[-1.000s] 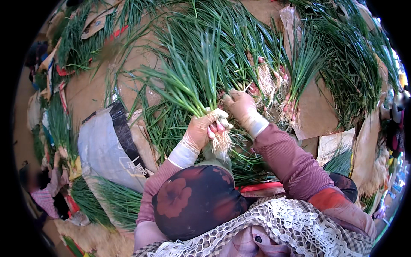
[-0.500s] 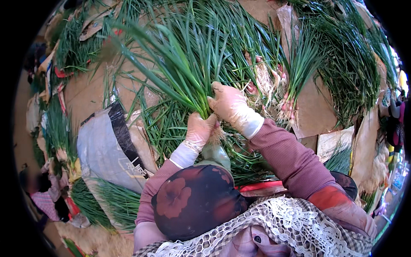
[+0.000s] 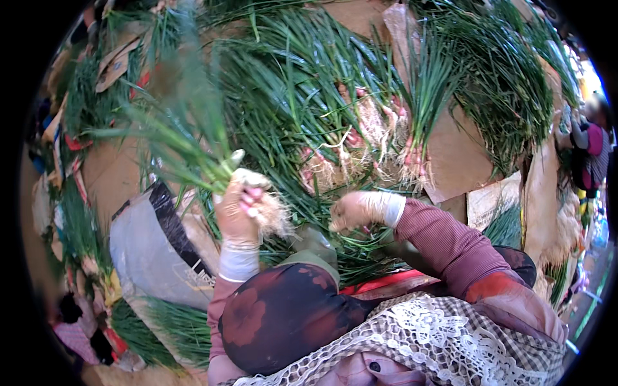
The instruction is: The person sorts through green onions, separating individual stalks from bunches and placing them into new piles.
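Fingers (image 3: 248,196) of your left hand (image 3: 239,215) are curled tight around one bunch of green onions (image 3: 193,145), gripping it just above the pale, hairy roots, which stick out at 3 o'clock from your fist. The bunch's green leaves fan up and away toward 11 o'clock, blurred in the picture. Your right hand (image 3: 360,211) sits at 3 o'clock from the left one, well apart from the bunch, gloved, its fingers loosely bent and pointing toward 9 o'clock; you cannot tell from this view whether they pinch anything, though loose green stalks lie right beneath them.

Count what surrounds you: two hands, one held bunch, and one broad heap of green onions (image 3: 309,96) spread at 12 o'clock, with at least three clumps of pinkish bulbs and roots (image 3: 380,145) showing at its near edge. Another heap (image 3: 508,83) lies at 2 o'clock. One grey plastic sack (image 3: 145,251) lies at 8 o'clock from your left hand, just beside your forearm. Brown cardboard (image 3: 460,161) shows bare at 3 o'clock, and another bare patch (image 3: 112,180) at 9 o'clock. Open room is narrow: the gap between your hands sits above your knee (image 3: 283,315), hemmed by onions on the far side.
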A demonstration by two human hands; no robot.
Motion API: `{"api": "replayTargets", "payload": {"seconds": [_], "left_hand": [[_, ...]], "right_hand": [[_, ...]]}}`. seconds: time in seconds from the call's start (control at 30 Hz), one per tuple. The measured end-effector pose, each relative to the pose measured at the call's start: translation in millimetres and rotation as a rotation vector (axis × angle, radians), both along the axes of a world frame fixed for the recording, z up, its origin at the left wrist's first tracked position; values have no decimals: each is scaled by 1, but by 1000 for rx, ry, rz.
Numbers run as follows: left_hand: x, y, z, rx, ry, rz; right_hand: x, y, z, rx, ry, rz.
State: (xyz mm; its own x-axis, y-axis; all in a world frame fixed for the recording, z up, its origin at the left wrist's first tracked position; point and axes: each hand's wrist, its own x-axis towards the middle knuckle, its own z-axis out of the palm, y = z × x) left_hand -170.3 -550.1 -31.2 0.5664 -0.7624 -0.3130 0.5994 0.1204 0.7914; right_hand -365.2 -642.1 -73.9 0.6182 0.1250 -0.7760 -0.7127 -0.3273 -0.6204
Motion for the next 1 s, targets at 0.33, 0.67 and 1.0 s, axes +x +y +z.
{"api": "replayTargets", "payload": {"seconds": [0.33,0.67,1.0], "left_hand": [[-19,2,-38,108,460,-398],[-26,-13,-28,30,373,-462],[-36,-7,-49,326,260,-443]], "right_hand": [[-55,-158,-48,-659,-470,-1344],[-14,-107,-49,-785,-52,-890],[16,-11,28,-728,-342,-618]]}}
